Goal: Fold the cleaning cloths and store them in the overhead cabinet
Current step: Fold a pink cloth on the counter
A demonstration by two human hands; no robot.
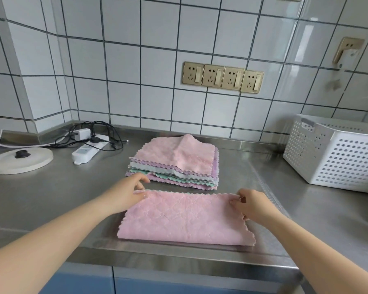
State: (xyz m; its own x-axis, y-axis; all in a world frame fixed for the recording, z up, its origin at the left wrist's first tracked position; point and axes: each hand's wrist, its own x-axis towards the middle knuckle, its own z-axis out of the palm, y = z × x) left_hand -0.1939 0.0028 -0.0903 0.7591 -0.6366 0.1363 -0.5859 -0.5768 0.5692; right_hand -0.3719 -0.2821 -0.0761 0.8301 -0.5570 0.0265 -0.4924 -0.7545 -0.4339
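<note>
Both forearms entered from the bottom corners of the frame and reached toward centre. Left hand (128, 195) sat at the far left corner of the pink cloth (184, 219); thumb and fingers curled, pinching the scalloped edge. Right hand (250, 205) pinched the far right corner of the same edge, fingers curled inward. Cloth lay folded in half, a wide rectangle flat on the steel counter (51, 198), lower centre of frame.

Just beyond it, centre frame: stack of cloths (176, 164), pink on top, with lilac, green and pale blue edges showing below. Top cloth had a raised crease near its far edge. Count of cloths could not be told.

White perforated basket (331, 153) stood at right edge, cut off by the frame; contents could not be seen from this angle.

Left of frame: white round lid (21, 160) with black knob, white power strip (89, 149) with tangled black cables. Four brass-coloured wall sockets (222, 77) on the tiled wall above. A pale object at the far right edge was mostly cut off, unidentified.
</note>
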